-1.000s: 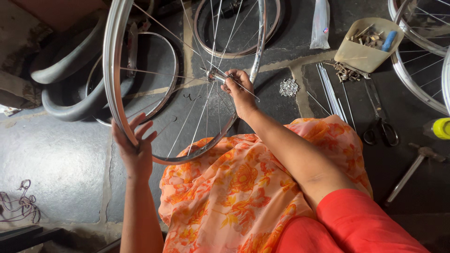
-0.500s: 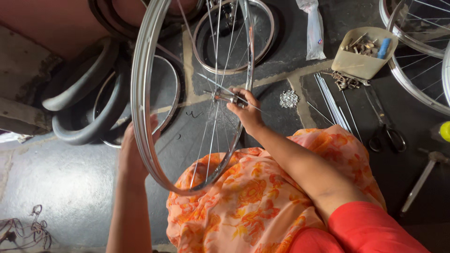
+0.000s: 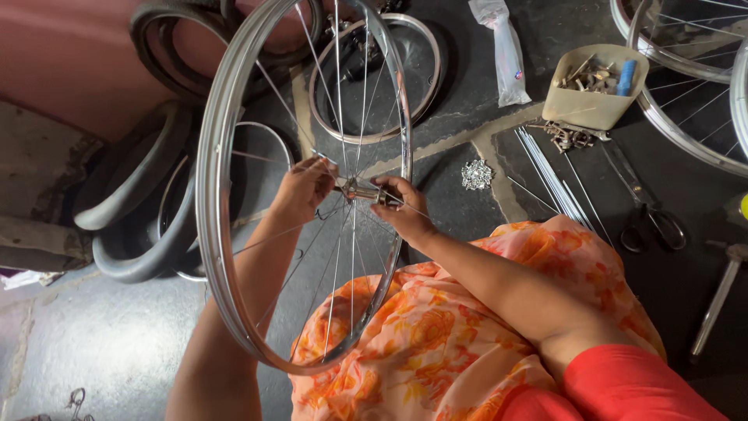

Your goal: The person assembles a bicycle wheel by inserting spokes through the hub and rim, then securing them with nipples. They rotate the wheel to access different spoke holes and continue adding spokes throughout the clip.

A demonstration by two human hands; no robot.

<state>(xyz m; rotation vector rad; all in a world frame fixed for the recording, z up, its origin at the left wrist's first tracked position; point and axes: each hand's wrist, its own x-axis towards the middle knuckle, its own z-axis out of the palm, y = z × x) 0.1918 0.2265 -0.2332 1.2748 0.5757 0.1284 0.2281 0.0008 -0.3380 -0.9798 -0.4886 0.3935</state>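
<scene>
Bicycle wheel (image 3: 226,234) upright over lap, both hands' fingers (image 3: 308,187) (image 3: 401,206) closed on hub (image 3: 360,190), tyres (image 3: 132,218) crowding left edge

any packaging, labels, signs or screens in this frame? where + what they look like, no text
Clear plastic bag: on the floor, top centre-right, long and crumpled, a small coloured spot near its lower end.
Beige plastic tub: upper right, beside the bag, open-topped, holding small metal parts and a blue piece.
No labels, signs or screens are visible.

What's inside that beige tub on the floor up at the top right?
The beige tub holds a jumble of small metal parts and one blue piece. Whatever lies deeper is covered by that pile and the tub's wall.
</scene>
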